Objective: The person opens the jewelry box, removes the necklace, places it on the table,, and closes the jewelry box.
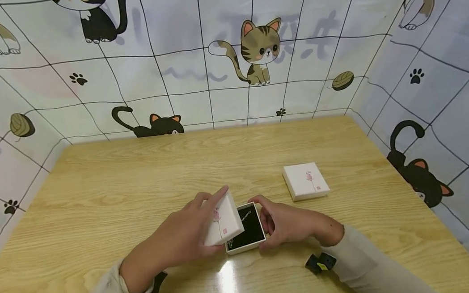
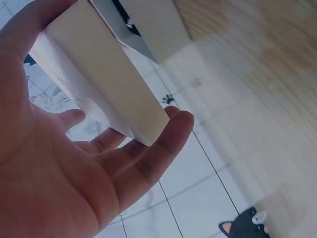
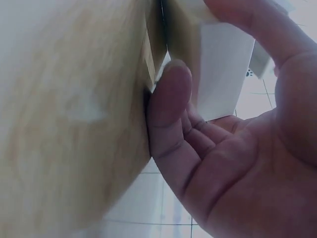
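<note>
White lid tilted over black-lined box; left grip clamped on lid, right grip on box; chain inside, apparently.

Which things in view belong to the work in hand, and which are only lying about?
In use:
white lid, in the left hand
open box, held by the right hand
silver chain inside that box

Apparently just lying about:
closed white box, untouched
</note>
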`<state>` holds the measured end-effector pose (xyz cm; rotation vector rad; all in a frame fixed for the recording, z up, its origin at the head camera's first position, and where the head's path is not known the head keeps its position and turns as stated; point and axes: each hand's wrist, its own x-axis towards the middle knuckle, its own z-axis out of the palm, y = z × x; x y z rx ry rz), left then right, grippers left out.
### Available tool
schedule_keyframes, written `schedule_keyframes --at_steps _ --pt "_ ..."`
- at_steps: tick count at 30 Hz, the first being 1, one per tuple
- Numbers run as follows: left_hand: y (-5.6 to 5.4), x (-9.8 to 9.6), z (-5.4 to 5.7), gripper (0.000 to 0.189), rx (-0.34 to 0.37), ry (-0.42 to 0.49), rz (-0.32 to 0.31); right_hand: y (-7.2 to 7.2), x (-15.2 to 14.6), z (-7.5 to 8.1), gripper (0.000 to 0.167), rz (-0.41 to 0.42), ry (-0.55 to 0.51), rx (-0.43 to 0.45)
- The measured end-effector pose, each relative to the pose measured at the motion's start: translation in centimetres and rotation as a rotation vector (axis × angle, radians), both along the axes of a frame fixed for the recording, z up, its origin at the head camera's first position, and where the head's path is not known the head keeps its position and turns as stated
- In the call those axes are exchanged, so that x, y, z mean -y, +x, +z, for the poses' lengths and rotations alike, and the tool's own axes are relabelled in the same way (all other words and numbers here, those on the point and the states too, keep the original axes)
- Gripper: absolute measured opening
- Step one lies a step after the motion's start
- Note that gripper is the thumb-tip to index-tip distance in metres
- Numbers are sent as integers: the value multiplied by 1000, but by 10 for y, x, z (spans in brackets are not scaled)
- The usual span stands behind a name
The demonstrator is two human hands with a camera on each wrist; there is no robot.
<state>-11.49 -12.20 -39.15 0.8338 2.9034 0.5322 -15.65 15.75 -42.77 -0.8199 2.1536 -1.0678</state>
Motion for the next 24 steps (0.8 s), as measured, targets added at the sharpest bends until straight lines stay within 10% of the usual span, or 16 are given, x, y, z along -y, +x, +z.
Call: schedule_keyframes --at_steps 24 --pt "-2 43 -16 107 83 -155 -54 -6 -14 1 102 -25 182 -107"
